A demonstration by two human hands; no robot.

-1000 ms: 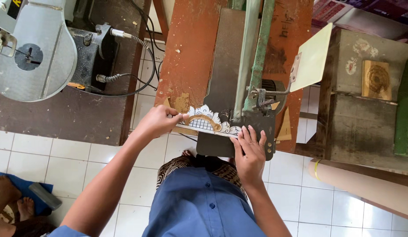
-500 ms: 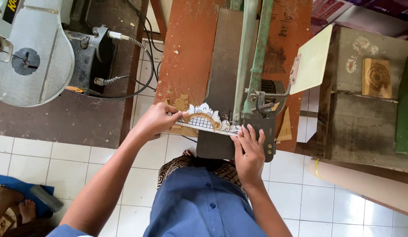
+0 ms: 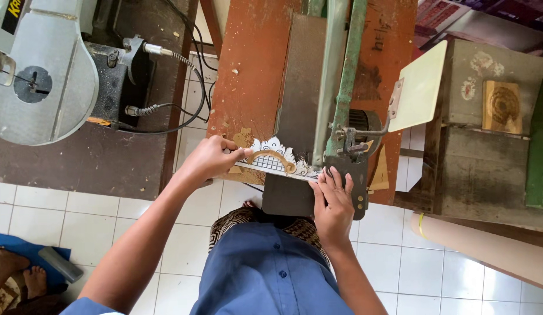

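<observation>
White carved fretwork panel (image 3: 277, 160), right end hidden behind saw arm (image 3: 332, 87), pinched by left hand (image 3: 210, 158), pressed flat by right hand (image 3: 332, 204).

A rust-brown wooden bench (image 3: 254, 70) runs down the middle of the frame, carrying a dark metal saw table (image 3: 300, 105) and scattered wood chips (image 3: 239, 137). At upper left a darker table (image 3: 67, 163) bears a grey machine (image 3: 44, 76). White tiled floor (image 3: 184, 233) fills the lower frame.

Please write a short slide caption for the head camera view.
Both hands, left hand and right hand, steady a carved ornamental panel on a saw table.
</observation>
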